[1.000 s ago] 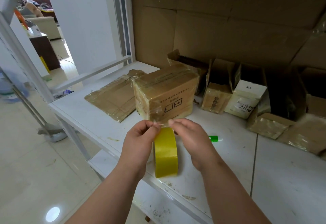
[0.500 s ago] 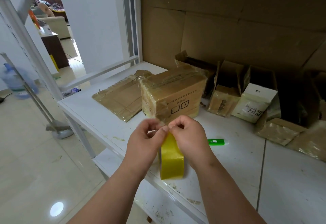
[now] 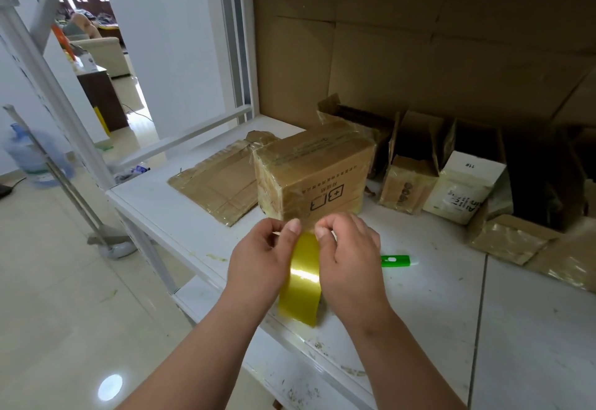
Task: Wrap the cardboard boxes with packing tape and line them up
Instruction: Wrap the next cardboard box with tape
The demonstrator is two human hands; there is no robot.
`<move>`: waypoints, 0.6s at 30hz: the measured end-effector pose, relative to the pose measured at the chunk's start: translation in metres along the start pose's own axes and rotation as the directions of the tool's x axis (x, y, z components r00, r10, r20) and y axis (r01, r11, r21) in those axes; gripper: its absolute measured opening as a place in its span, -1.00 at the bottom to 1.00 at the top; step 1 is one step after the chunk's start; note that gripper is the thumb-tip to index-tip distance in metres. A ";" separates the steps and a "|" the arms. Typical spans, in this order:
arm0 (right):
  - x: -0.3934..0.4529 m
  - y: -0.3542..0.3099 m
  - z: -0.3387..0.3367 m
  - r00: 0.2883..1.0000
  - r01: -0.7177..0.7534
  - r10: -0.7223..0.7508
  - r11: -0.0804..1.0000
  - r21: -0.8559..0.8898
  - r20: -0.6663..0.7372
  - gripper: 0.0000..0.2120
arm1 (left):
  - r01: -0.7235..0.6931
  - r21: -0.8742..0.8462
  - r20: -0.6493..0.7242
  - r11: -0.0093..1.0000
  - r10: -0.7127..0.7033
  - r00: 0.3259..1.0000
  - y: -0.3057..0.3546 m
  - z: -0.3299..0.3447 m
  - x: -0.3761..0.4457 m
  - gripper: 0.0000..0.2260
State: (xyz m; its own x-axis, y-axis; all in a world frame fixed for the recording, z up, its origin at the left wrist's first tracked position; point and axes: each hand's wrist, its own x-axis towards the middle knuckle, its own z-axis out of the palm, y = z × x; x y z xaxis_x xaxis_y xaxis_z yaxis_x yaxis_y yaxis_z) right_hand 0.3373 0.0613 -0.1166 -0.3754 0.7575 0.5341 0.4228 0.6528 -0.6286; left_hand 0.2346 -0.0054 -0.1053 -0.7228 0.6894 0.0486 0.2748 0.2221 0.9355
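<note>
**Tape roll held over the counter edge**

A white counter runs across the middle of the frame, backed by brown cardboard sheets, with a doorway into another room at upper left. At centre, just above my hands, sits a taped box, its printed side facing me. Left of it a flattened carton lies flat on the counter, touching the box's left side. To the right, near the back, stand a small brown box and a white box, just beside each other.

My left hand and right hand hold a yellow tape roll on edge between them at lower centre, both with fingers curled, thumbs pinching at the top of the roll. A green cutter lies on the counter just right of my right hand.
</note>
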 end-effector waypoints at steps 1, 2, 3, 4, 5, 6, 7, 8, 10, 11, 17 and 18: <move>0.003 0.002 -0.002 1.000 -0.017 0.017 1.000 0.005 0.017 -0.85 | -0.050 0.055 -0.081 0.997 0.055 0.995 0.001 -0.001 0.000 -0.78; 0.006 0.005 -0.006 0.997 -0.054 0.052 0.998 0.038 0.048 -0.80 | -0.108 0.093 -0.173 0.990 0.123 0.977 0.003 -0.003 0.002 -0.80; 0.008 0.007 -0.009 0.991 -0.114 0.106 0.989 0.096 0.086 -0.77 | -0.169 0.118 -0.251 0.979 0.194 0.948 0.005 -0.006 0.007 -0.79; 0.010 0.010 -0.012 0.979 -0.183 0.165 0.970 0.159 0.124 -0.79 | -0.231 0.156 -0.295 0.960 0.269 0.917 0.008 -0.009 0.014 -0.72; 0.010 0.011 -0.015 0.965 -0.245 0.216 0.945 0.215 0.151 -0.80 | -0.288 0.217 -0.286 0.933 0.343 0.895 0.012 -0.011 0.022 -0.64; 0.010 0.012 -0.017 0.953 -0.292 0.255 0.919 0.264 0.166 -0.81 | -0.339 0.291 -0.230 0.895 0.410 0.883 0.015 -0.013 0.032 -0.56; 0.009 0.012 -0.018 0.942 -0.328 0.287 0.893 0.307 0.172 -0.83 | -0.379 0.361 -0.148 0.852 0.454 0.879 0.019 -0.013 0.041 -0.52; 0.009 0.012 -0.018 0.934 -0.354 0.311 0.870 0.344 0.174 -0.84 | -0.405 0.426 -0.060 0.809 0.472 0.879 0.021 -0.012 0.049 -0.49; 0.010 0.012 -0.020 0.925 -0.379 0.339 0.839 0.391 0.169 -0.86 | -0.425 0.517 0.075 0.743 0.456 0.887 0.020 -0.009 0.058 -0.46; 0.010 0.012 -0.021 0.923 -0.386 0.347 0.831 0.402 0.169 -0.85 | -0.427 0.540 0.103 0.725 0.447 0.889 0.018 -0.008 0.060 -0.44; 0.014 0.014 -0.025 0.886 -0.464 0.413 0.763 0.450 0.212 -0.83 | -0.418 0.494 0.062 0.762 0.449 0.891 0.005 -0.009 0.064 -0.42; 0.014 0.014 -0.025 0.883 -0.468 0.417 0.757 0.455 0.215 -0.83 | -0.423 0.483 0.054 0.767 0.455 0.889 0.005 -0.008 0.064 -0.42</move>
State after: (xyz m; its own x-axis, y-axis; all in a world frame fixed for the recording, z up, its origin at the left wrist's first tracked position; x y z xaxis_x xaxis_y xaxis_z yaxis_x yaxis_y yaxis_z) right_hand 0.3589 0.0818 -0.1036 -0.3320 0.9392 0.0880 0.1211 0.1349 -0.9834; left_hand 0.1850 0.0340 -0.0946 -0.4826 0.7512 0.4502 0.8223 0.2117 0.5282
